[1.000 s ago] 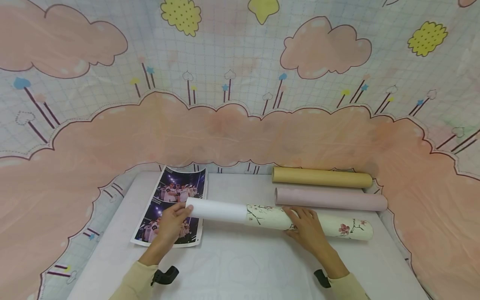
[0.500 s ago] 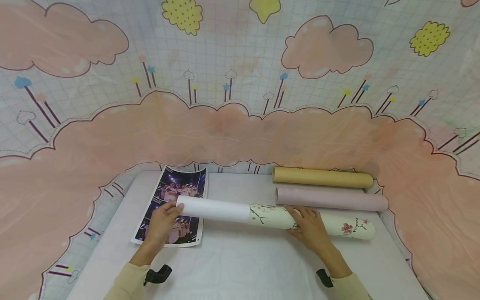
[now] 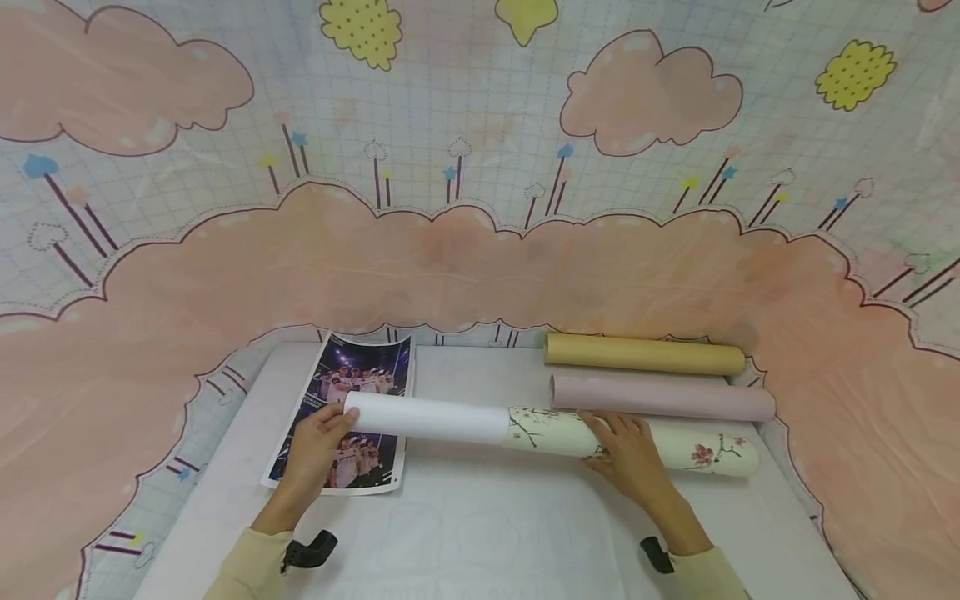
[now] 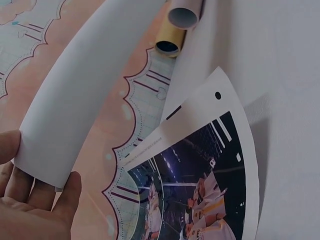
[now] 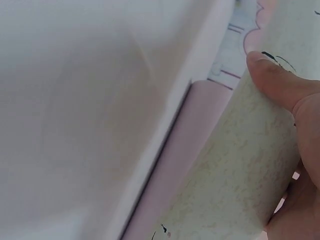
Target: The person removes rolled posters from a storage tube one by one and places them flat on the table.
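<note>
In the head view my left hand (image 3: 315, 450) pinches the left end of a white paper roll (image 3: 427, 419). In the left wrist view the thumb lies outside the roll (image 4: 75, 105) and several fingers are at its open end. The roll's other end sits inside a cream tube with a plum-blossom print (image 3: 675, 450). My right hand (image 3: 633, 458) grips this tube near its middle, thumb on the near side. The roll and tube form one line, held above the table. Below the left hand lies a printed photo sheet (image 3: 375, 375), partly covered by the roll and hand.
Behind the blossom tube, a lilac tube (image 3: 660, 397) and a yellow tube (image 3: 645, 354) lie side by side at the back right of the white table (image 3: 465, 533). A cloud-patterned cloth (image 3: 480, 275) surrounds the table at the back and sides.
My left hand has moved left with the white roll, and my right hand slightly right with the blossom tube. A longer stretch of the white roll now shows outside the tube.
</note>
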Tool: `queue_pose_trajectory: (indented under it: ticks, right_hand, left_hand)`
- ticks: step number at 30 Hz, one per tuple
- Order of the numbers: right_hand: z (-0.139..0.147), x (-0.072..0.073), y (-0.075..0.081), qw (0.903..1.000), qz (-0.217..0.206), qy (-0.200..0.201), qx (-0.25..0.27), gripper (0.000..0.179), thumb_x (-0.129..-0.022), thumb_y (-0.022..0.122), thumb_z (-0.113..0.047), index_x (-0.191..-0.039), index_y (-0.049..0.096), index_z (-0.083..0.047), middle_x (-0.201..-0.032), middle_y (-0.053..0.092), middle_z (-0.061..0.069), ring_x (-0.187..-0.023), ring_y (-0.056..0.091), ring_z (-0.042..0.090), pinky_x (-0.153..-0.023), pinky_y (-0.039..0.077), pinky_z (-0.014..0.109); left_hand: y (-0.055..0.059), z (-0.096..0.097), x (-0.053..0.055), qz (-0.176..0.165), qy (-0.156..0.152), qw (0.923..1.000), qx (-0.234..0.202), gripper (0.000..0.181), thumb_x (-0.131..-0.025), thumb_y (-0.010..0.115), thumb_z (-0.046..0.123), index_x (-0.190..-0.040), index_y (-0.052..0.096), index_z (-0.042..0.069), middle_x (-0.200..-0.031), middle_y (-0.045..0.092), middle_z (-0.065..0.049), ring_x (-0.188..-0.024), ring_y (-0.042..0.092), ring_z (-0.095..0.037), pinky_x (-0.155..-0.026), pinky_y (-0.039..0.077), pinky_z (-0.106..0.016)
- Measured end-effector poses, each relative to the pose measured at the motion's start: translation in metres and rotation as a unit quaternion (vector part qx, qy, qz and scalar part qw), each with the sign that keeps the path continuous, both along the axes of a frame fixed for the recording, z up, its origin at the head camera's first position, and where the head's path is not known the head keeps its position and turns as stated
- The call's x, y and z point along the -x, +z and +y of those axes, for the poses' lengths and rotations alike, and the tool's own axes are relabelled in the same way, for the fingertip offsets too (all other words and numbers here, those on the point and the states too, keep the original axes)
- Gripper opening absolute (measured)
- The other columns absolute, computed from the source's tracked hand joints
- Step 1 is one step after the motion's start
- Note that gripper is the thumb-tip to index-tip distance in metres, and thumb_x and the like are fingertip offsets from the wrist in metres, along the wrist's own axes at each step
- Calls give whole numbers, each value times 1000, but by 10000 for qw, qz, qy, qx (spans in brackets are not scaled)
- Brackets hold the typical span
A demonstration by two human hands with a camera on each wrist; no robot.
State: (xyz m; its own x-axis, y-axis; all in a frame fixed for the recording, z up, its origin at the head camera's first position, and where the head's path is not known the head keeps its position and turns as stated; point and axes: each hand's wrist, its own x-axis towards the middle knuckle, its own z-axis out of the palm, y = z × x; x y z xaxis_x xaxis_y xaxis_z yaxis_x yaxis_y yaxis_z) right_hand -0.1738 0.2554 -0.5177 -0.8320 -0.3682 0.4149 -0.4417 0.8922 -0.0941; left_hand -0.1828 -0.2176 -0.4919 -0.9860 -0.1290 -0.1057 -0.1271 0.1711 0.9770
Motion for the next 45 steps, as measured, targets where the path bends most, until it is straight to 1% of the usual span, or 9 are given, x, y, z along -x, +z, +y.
queue_pose_trajectory:
  ticks: [6, 13, 15, 18, 20, 22, 26, 35, 45]
  right_hand:
    - [5, 0, -1, 9998, -156, -110, -16, 81, -65, 91, -29, -137, 55, -19, -125, 62, 8, -114, 60, 35, -100, 40, 57]
    - [10, -1, 1, 9998, -156, -131, 53, 81, -66, 90, -29, -137, 54, -17, -125, 62, 11, -114, 59, 36, -99, 40, 57]
    - [12, -2, 1, 9997, -170, -167, 72, 81, -66, 90, -28, -137, 54, -16, -126, 62, 11, -115, 59, 36, -99, 40, 58]
    - [15, -2, 0, 9995, -204, -204, 106, 81, -66, 90, -28, -138, 54, -16, -126, 62, 12, -115, 58, 37, -100, 40, 58]
    - [18, -3, 0, 9995, -195, -212, 132, 82, -66, 90, -27, -138, 54, -15, -126, 62, 12, -115, 58, 37, -100, 40, 59]
    - [21, -3, -1, 9996, -127, -211, 146, 82, -65, 91, -27, -137, 54, -15, -125, 62, 12, -114, 58, 38, -99, 40, 59]
    - [28, -5, -3, 9997, -60, -217, 82, 83, -64, 91, -26, -137, 54, -15, -125, 62, 13, -113, 59, 39, -98, 41, 60]
    - [47, -5, -11, 9987, -417, -130, -276, 80, -67, 90, -22, -137, 54, -12, -124, 63, 16, -113, 59, 40, -97, 41, 62]
    - [65, -2, -20, 9973, -529, -143, -490, 77, -67, 90, -24, -135, 56, -13, -122, 62, 15, -112, 59, 40, -95, 42, 63]
  left_hand:
    - [1, -8, 0, -151, 84, 9999, 4, 57, -100, 56, 38, -140, 47, -1, -143, 53, -21, -109, 55, 2, -109, 42, -36]
    - [1, -21, -2, -140, 242, 9995, 113, 61, -98, 56, 43, -139, 48, -1, -142, 53, -21, -103, 53, 9, -108, 41, -36]
    - [1, -25, -3, -136, 338, 9992, 185, 60, -98, 56, 44, -139, 49, 0, -136, 61, -13, -100, 54, 10, -99, 49, -33]
    - [-1, -32, -5, -108, 479, 9988, 56, 59, -97, 58, 43, -137, 51, 0, -115, 70, 9, -95, 57, 9, -77, 56, -26]
    - [-2, -36, -5, -42, 542, 9985, -60, 59, -97, 58, 41, -137, 50, -1, -103, 66, 23, -93, 57, 9, -72, 57, -22]
    - [-3, -40, -5, 62, 647, 9975, -264, 57, -97, 59, 39, -135, 50, -3, -96, 64, 28, -94, 58, 9, -77, 54, -15]
    - [-4, -48, -7, 208, 926, 9945, -446, 53, -97, 60, 38, -130, 53, -3, -99, 65, 25, -100, 58, 8, -85, 46, -6]
    - [4, -52, -8, 314, 1457, 9812, -1227, 30, -96, 64, 29, -113, 61, 5, -91, 69, 23, -96, 61, 6, -85, 45, -7]
    - [4, -54, -9, 397, 1386, 9810, -1298, 33, -95, 64, 28, -117, 59, 4, -94, 69, 21, -98, 61, 5, -85, 46, -6]
